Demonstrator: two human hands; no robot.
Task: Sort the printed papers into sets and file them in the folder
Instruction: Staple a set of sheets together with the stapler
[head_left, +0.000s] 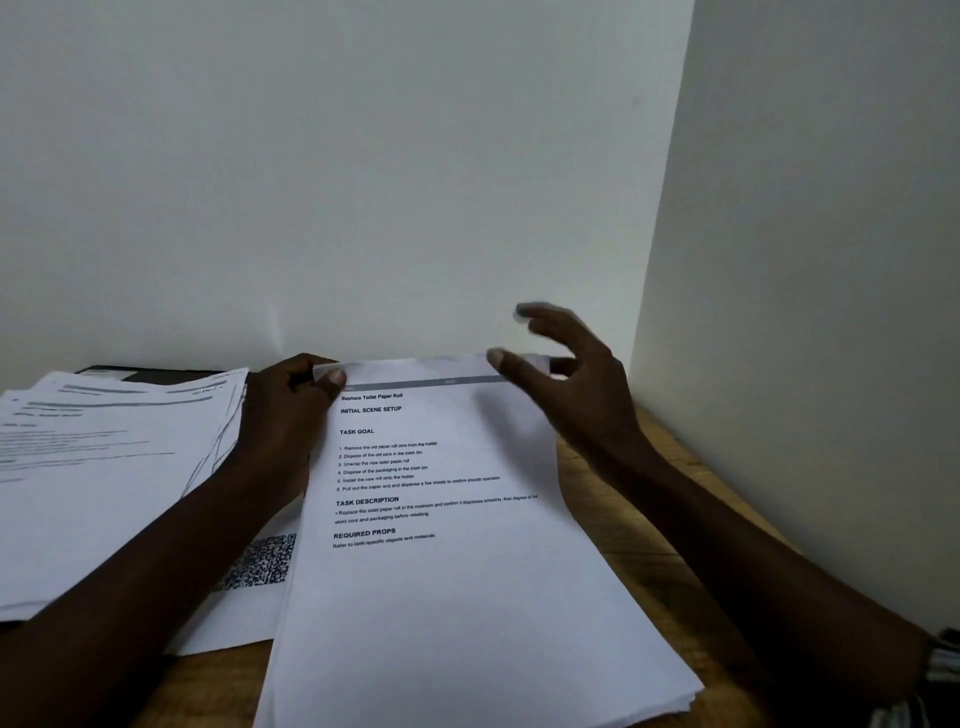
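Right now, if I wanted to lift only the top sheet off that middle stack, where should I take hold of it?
Probably its far right corner, coming from the right. The far edge of the top sheet is raised off the stack, where the left hand pinches the far left corner. The near edges lie flush and look hard to separate. The right hand hovers open there.

Bare left hand (283, 415), bare right hand (582, 389), bare forearms (156, 571), striped sleeve (943, 660) (right arm)

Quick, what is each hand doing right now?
Left hand: pinches the top corner of the printed paper stack.
Right hand: open, fingers spread by the stack's top edge, gripping nothing.
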